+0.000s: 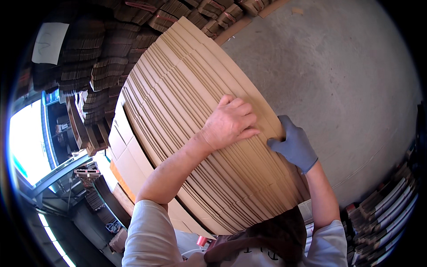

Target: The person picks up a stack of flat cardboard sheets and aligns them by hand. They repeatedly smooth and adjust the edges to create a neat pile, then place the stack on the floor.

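Observation:
A thick row of flattened cardboard boxes [178, 89] stands on edge in front of my body, its folded edges facing up. My left hand [231, 121] is bare and lies across the upper edges near the row's right side. Its fingers are curled down over several sheets, and their tips are partly hidden. On the right, my right hand [295, 144] wears a grey-blue glove. Its thumb rests on the upper edge of the outermost sheets while the fingers go round their outer face, pinching them. Some sheets near my body look slightly blurred.
Bundled cardboard stacks [106, 49] are piled at the far left, beside a wooden pallet [91, 138] and a white paper sheet [50, 43]. Grey concrete floor [338, 89] stretches to the right. More stacked sheets [382, 213] lie at the lower right.

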### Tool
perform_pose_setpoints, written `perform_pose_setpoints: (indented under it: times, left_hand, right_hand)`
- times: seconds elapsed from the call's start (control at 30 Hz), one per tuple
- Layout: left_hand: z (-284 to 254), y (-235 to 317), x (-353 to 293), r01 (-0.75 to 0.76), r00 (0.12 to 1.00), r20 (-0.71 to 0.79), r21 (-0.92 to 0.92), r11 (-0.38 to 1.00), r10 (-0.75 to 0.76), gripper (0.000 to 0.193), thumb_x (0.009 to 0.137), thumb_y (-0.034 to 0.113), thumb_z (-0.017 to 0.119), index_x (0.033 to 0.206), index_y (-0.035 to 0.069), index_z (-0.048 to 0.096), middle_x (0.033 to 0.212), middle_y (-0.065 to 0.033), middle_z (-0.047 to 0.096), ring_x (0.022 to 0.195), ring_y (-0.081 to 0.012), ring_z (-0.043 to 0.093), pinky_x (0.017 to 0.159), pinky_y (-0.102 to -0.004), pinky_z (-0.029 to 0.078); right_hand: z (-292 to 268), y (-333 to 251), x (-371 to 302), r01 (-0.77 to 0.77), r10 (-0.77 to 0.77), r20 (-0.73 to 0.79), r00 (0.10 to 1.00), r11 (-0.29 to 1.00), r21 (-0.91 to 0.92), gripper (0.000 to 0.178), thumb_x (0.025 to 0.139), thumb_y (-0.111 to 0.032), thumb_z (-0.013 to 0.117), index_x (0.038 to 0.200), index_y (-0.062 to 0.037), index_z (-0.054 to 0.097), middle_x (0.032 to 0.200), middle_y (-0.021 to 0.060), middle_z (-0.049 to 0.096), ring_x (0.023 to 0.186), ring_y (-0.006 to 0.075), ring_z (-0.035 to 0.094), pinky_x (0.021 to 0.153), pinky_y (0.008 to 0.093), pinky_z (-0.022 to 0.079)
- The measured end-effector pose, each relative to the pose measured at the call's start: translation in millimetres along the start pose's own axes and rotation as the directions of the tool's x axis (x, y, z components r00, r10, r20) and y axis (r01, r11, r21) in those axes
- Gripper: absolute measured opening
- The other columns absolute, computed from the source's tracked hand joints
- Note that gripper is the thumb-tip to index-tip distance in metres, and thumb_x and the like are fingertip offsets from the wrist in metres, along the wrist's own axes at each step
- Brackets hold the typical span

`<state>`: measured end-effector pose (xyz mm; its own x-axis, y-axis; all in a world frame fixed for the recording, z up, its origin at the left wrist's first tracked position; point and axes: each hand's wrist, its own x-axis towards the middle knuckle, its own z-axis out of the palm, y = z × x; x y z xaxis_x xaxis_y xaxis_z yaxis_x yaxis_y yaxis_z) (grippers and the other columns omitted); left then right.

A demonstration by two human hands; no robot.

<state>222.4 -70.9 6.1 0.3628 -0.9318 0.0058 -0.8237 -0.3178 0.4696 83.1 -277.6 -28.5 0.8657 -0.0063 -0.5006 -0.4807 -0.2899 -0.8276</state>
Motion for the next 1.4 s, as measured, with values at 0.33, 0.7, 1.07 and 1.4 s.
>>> perform_pose_setpoints:
  times: [0.33, 0.7, 1.07, 1.4]
  left_hand:
    - [1.3, -0.3, -2.6, 0.008, 1.000, 0.008, 0.010, 1.000, -0.008, 0.028, 0.078, 0.034, 0.084, 0.079, 0.015, 0.063, 0.084, -0.0005, 0.055, 0.088, -0.0205, 0.055, 0.086, -0.0373, 0.039]
    - [0.7, 3.3, -1.0, 0.005, 1.000, -0.016, 0.007, 1.000, -0.004, 0.026, 0.076, 0.030, 0.085, 0.077, 0.014, 0.064, 0.084, -0.0007, 0.057, 0.088, -0.0223, 0.057, 0.086, -0.0374, 0.041]
    - [1.6, 3.4, -0.8, 0.006, 1.000, -0.019, 0.017, 1.000, -0.006, 0.030, 0.073, 0.028, 0.088, 0.076, 0.014, 0.062, 0.081, -0.0009, 0.055, 0.085, -0.0229, 0.055, 0.083, -0.0365, 0.040]
    - [3.9, 3.7, -1.8, -0.022, 1.000, -0.009, 0.062, 0.998, 0.023, 0.033, 0.074, 0.033, 0.086, 0.079, 0.012, 0.061, 0.083, -0.0025, 0.055, 0.086, -0.0246, 0.055, 0.084, -0.0374, 0.041]
  right_hand:
    - [-1.4, 0.2, 0.0, 0.001, -0.001, -0.008, 1.000, 1.000, 0.020, 0.053, 0.081, -0.028, 0.077, 0.124, -0.0052, 0.056, 0.095, 0.0253, 0.073, 0.091, 0.0425, 0.073, 0.079, 0.0469, 0.057]
    - [-1.6, 3.7, -0.9, -0.016, 0.016, 0.004, 1.000, 0.999, 0.031, 0.053, 0.082, -0.029, 0.074, 0.126, -0.0048, 0.056, 0.095, 0.0241, 0.074, 0.088, 0.0401, 0.073, 0.078, 0.0457, 0.056]
    - [-3.6, 3.1, 1.2, 0.005, -0.006, 0.030, 1.000, 1.000, 0.018, 0.052, 0.083, -0.030, 0.073, 0.123, -0.0039, 0.054, 0.090, 0.0269, 0.072, 0.086, 0.0434, 0.072, 0.076, 0.0476, 0.056]
    - [-5.0, 8.1, -3.6, 0.024, -0.024, 0.009, 1.000, 0.997, 0.078, 0.057, 0.085, -0.031, 0.074, 0.130, -0.0033, 0.053, 0.097, 0.0235, 0.073, 0.091, 0.0385, 0.073, 0.079, 0.0446, 0.057]
